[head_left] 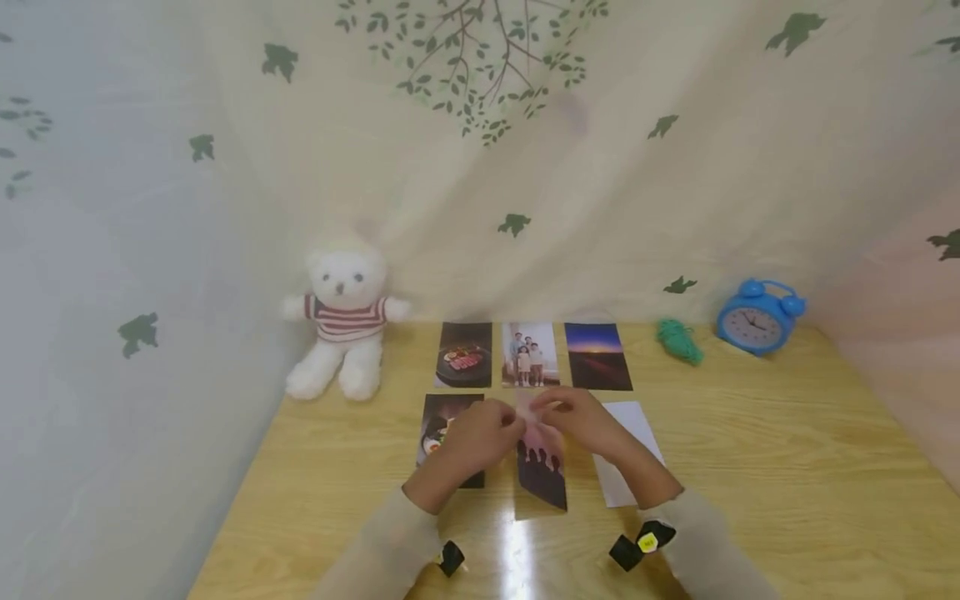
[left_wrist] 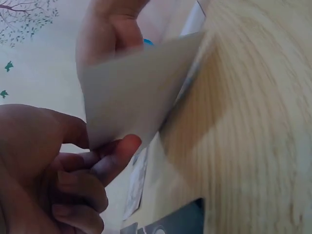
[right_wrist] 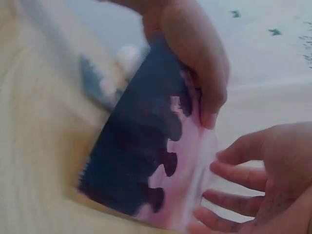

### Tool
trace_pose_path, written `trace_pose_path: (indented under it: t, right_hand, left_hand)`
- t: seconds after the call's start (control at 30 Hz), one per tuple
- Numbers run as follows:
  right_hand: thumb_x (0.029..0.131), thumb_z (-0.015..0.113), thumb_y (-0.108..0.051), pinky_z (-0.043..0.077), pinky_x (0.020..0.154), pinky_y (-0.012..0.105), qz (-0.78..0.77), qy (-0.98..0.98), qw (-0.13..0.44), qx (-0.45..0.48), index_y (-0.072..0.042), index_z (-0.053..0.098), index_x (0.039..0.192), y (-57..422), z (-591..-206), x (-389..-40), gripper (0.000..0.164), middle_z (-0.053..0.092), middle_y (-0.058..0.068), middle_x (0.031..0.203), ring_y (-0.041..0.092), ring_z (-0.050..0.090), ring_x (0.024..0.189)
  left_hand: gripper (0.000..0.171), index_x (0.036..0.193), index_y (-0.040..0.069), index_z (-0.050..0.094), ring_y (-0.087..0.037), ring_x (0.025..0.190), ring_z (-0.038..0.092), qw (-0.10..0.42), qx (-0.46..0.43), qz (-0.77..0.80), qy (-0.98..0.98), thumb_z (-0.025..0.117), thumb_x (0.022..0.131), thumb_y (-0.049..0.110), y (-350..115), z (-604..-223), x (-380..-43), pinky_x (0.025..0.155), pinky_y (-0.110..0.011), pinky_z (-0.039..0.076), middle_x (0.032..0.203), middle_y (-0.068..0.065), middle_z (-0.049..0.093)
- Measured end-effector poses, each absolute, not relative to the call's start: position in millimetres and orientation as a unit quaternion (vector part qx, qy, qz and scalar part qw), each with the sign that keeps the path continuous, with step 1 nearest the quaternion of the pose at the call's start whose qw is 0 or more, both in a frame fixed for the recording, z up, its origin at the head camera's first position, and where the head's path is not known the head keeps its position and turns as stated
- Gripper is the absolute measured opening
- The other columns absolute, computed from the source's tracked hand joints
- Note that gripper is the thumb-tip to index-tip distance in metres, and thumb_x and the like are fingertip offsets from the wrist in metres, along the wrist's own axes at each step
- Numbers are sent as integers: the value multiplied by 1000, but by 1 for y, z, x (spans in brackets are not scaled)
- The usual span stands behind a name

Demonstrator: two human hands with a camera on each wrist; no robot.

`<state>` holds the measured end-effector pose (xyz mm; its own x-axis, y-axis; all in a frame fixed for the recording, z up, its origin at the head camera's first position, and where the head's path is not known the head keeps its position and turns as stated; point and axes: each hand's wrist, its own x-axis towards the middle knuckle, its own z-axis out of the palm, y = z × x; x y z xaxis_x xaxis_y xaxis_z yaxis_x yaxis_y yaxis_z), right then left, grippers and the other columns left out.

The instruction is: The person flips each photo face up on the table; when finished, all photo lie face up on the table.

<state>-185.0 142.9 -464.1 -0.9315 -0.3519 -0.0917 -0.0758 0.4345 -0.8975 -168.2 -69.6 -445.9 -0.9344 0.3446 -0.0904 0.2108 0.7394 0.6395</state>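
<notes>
Between my hands a photo print [head_left: 542,475] with dark silhouettes against a pink sky stands tilted over the table. Its plain white back [left_wrist: 136,87] faces the left wrist view. My left hand [head_left: 487,433] pinches one edge of it between thumb and fingers. At the upper edge is my right hand [head_left: 585,421], its fingers [right_wrist: 234,202] loosely spread and at or close to the print; contact is hard to tell. A food photo [head_left: 431,429] lies partly hidden under my left forearm. Beside my right wrist lies a white card [head_left: 617,483].
Behind, in a row, lie a steak photo [head_left: 463,357], a family photo [head_left: 531,357] and a sunset photo [head_left: 598,358]. A white teddy bear [head_left: 347,325] sits at the back left. Green yarn [head_left: 678,342] and a blue alarm clock [head_left: 759,321] stand at the back right, before a cloth backdrop.
</notes>
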Motion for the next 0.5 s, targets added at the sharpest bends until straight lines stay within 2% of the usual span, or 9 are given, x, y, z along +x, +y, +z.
trace_pose_path:
  t: [0.1,0.23,0.5]
  right_hand:
    - [95,72,-6,57,100,52,-442,876,106,-160,-1,77,115,137,-472,-183,21,68,24,135,38,67,121]
    - [86,79,-1,50,111,57,-358,915,68,-175,-1,80,106,127,-477,-179,19,67,24,136,45,59,128]
    - [88,81,-6,46,114,57,-316,935,48,-153,-6,80,107,119,-483,-177,19,64,18,144,41,55,131]
  left_hand:
    - [46,59,22,42,-9,49,39,90,140,284,944,61,100,31,-70,-456,-170,48,-26,31,54,9,41]
    - [45,61,19,49,-14,52,45,79,125,227,963,66,99,35,-69,-468,-173,51,-29,34,57,5,48]
    - [37,78,8,68,-27,65,67,26,111,93,989,73,97,40,-65,-473,-173,56,-42,52,73,-10,70]
